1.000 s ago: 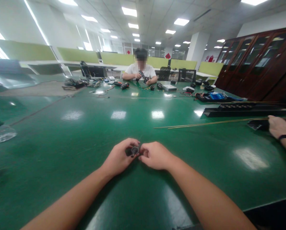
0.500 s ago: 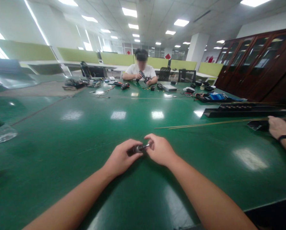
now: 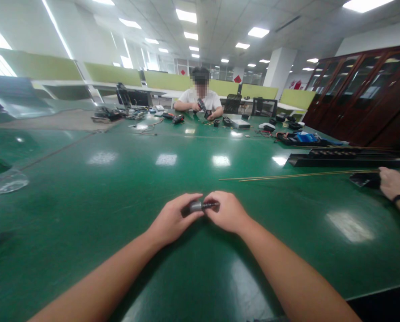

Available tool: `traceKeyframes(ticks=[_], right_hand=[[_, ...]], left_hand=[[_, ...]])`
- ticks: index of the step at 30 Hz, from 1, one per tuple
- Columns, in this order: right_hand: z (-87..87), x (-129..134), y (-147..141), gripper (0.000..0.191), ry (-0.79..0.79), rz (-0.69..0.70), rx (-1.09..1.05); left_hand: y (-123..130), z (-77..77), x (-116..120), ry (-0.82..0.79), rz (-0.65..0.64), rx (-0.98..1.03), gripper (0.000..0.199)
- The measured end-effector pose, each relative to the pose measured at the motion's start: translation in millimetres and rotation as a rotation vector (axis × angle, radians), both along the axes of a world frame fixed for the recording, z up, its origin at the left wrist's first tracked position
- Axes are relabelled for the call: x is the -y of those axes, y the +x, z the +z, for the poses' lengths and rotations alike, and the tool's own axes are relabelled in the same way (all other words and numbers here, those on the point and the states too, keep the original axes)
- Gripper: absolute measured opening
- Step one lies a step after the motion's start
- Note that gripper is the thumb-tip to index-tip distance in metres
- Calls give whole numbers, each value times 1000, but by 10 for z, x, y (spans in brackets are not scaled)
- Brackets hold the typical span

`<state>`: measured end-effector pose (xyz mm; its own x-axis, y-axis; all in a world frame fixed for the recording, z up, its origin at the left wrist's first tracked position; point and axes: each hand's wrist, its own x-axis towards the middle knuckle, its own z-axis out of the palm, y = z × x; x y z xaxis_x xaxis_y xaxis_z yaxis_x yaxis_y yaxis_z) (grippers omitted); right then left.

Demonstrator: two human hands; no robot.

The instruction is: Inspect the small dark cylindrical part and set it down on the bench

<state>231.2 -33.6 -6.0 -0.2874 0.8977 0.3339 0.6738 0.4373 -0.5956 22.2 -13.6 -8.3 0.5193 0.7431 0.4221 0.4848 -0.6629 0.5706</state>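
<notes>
Small metal cylinder, held between two bare hands

Item: one small, grey metal cylinder (image 3: 196, 206) with a dark, narrow, ridged end, lying roughly level between my hands, over the near part of the glossy green bench (image 3: 200, 277). Whether its underside touched the surface, I could not tell.

Left grip (image 3: 176, 219): clasped about the cylinder's body, thumb on the near side, fingers on the far.

Right grip (image 3: 227, 212): fingers curled about the narrow end; how firmly they pressed, I could not tell.

Nearby: two thin, brass-coloured rods (image 3: 270, 178), lying ahead and to the right; one clear plastic bottle (image 3: 8, 181) on its side, well to the left; a co-worker's hand (image 3: 396, 184) with a dark wristband, far right.

Risks, as I judged them: smooth metal could have slipped from my left clasp under a twist; a sideways pull might have bent the narrow end; any loose part, once dropped, would probably have rolled across the slick bench.
</notes>
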Motion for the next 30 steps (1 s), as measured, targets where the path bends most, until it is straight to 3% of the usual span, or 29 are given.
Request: traceKeyframes(ticks=[11, 30], right_hand=[[28, 23, -3, 17, 27, 32, 8], [46, 26, 11, 15, 60, 57, 69]], left_hand=[[26, 94, 51, -11, -67, 49, 24], [19, 54, 13, 15, -34, 38, 25]])
